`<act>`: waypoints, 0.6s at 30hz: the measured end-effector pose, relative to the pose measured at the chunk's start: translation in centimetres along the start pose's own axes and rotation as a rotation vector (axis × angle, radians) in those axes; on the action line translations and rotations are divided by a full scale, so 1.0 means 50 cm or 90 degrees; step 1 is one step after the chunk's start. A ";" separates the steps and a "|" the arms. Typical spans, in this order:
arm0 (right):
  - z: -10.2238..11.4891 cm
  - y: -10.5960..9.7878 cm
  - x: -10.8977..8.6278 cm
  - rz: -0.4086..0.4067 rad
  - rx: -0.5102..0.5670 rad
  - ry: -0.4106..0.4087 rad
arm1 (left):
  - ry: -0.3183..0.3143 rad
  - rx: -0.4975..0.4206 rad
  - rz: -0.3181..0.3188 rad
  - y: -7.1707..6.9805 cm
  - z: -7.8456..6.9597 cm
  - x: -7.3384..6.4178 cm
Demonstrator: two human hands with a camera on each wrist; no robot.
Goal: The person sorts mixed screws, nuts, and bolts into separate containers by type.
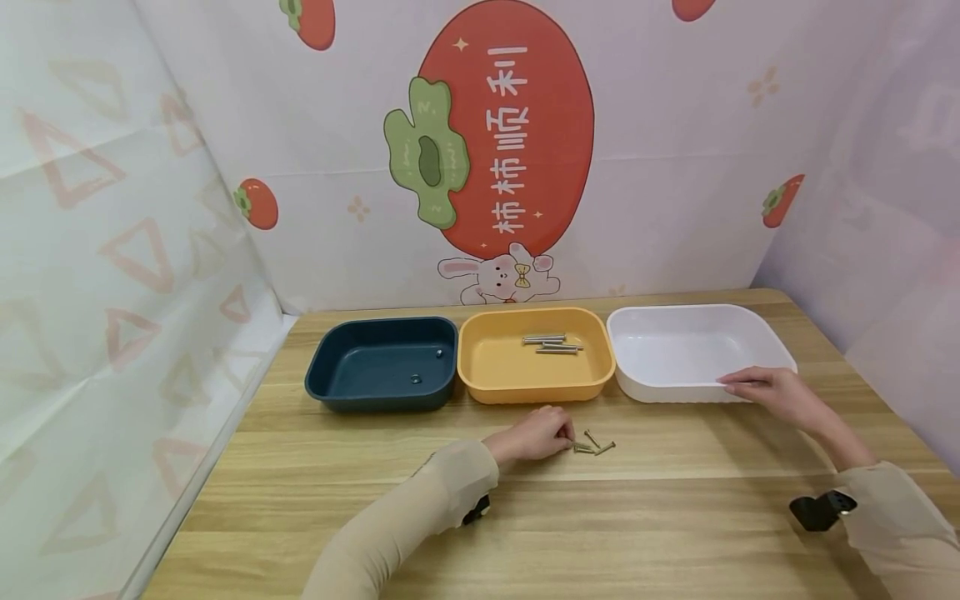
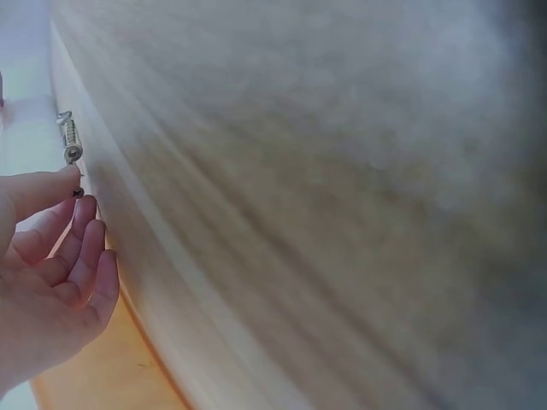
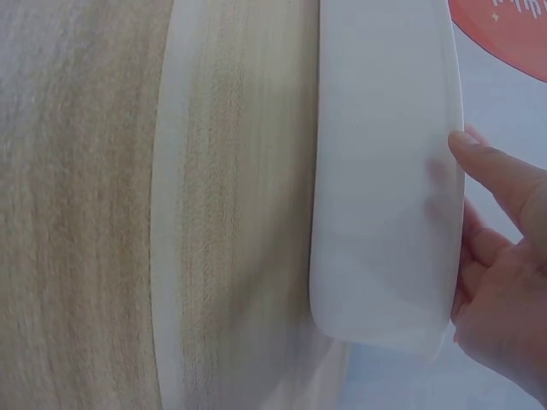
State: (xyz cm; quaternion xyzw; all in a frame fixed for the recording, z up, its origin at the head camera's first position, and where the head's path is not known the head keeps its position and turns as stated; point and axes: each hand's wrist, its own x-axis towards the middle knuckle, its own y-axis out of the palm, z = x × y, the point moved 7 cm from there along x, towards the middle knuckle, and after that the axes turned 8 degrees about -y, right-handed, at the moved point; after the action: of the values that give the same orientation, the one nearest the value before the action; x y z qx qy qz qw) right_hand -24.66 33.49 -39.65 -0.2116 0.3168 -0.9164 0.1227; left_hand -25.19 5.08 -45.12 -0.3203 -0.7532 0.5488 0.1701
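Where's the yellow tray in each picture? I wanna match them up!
Head: yellow tray in the middle of the picture, second in the row of three.
Left wrist: a piece of it at bottom left, below the left hand.
Right wrist: not in it; the white tray is.
Shared landmark: the wooden table.

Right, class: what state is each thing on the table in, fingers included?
Blue tray: upright, holding two small shiny pieces
Yellow tray: upright, holding bolts
White tray: upright
Right fingers: gripping that tray
Left fingers: pinching a screw
Loose screws: lying on the table
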 end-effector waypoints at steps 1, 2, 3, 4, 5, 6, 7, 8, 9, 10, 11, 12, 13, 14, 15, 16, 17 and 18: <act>-0.001 0.000 0.000 -0.001 -0.001 0.001 | 0.004 -0.009 0.000 -0.001 -0.001 0.000; -0.002 0.000 0.000 -0.003 0.001 0.001 | 0.008 -0.017 -0.001 -0.002 -0.001 0.000; -0.004 0.000 -0.001 -0.004 0.001 0.003 | 0.011 -0.026 -0.002 -0.003 -0.002 0.000; -0.005 0.000 -0.001 -0.003 0.000 0.005 | 0.013 -0.035 -0.001 -0.003 -0.003 0.000; -0.007 0.000 -0.002 -0.005 0.000 0.007 | 0.014 -0.044 -0.001 -0.004 -0.004 0.000; -0.009 0.000 -0.002 -0.006 -0.001 0.009 | 0.015 -0.051 0.000 -0.004 -0.005 0.000; -0.012 0.000 -0.003 -0.007 0.000 0.011 | 0.016 -0.057 -0.001 -0.004 -0.006 0.000; -0.014 0.000 -0.003 -0.008 0.000 0.012 | 0.016 -0.061 -0.003 -0.005 -0.006 -0.001; -0.016 0.000 -0.004 -0.008 -0.002 0.014 | 0.015 -0.064 -0.005 -0.005 -0.007 -0.001; -0.017 0.000 -0.004 -0.009 -0.002 0.015 | 0.016 -0.063 -0.009 -0.006 -0.008 -0.001; -0.019 0.000 -0.004 -0.011 -0.002 0.015 | 0.016 -0.062 -0.014 -0.008 -0.010 0.000; -0.020 -0.001 -0.004 -0.010 -0.004 0.015 | 0.015 -0.065 -0.019 -0.009 -0.010 0.000; -0.021 -0.001 -0.004 -0.010 -0.005 0.016 | 0.014 -0.067 -0.025 -0.011 -0.012 0.001; -0.022 -0.001 -0.004 -0.010 -0.007 0.016 | 0.011 -0.076 -0.030 -0.013 -0.013 0.001; -0.023 -0.001 -0.004 -0.009 -0.009 0.016 | 0.008 -0.082 -0.035 -0.017 -0.014 0.002; -0.023 -0.001 -0.004 -0.009 -0.008 0.016 | 0.004 -0.093 -0.038 -0.020 -0.015 0.003; -0.023 -0.001 -0.004 -0.009 -0.009 0.015 | 0.000 -0.104 -0.041 -0.023 -0.016 0.003; -0.022 -0.001 -0.004 -0.009 -0.009 0.014 | -0.005 -0.115 -0.043 -0.027 -0.017 0.004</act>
State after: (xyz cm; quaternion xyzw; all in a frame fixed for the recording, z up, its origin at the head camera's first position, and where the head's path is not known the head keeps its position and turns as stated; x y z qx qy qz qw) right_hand -25.00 34.17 -40.47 -0.2046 0.3232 -0.9172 0.1110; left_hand -25.20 5.56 -43.60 -0.3066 -0.8106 0.4737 0.1563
